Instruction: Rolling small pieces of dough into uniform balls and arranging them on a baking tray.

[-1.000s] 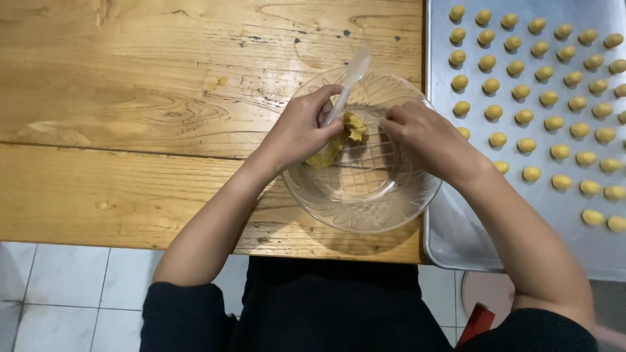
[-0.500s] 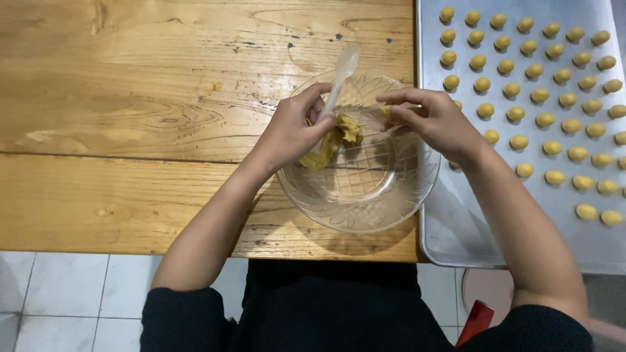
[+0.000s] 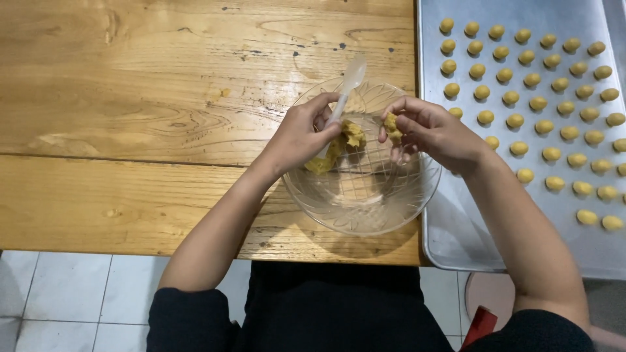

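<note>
A clear glass bowl [image 3: 362,189] sits at the near edge of the wooden table [image 3: 130,98]. The left hand [image 3: 298,133] is over the bowl's left rim, fingers closed around a clear plastic spoon [image 3: 344,91] whose handle sticks up past the far rim. A lump of yellow dough [image 3: 339,146] lies in the bowl just under that hand. The right hand [image 3: 433,133] is over the bowl's right rim, pinching a small dough piece [image 3: 391,124] between its fingertips. Touching the bowl on the right is a metal baking tray [image 3: 456,228] with rows of small dough balls [image 3: 531,104]. Below the table edge, a tiled floor [image 3: 59,300] shows.
</note>
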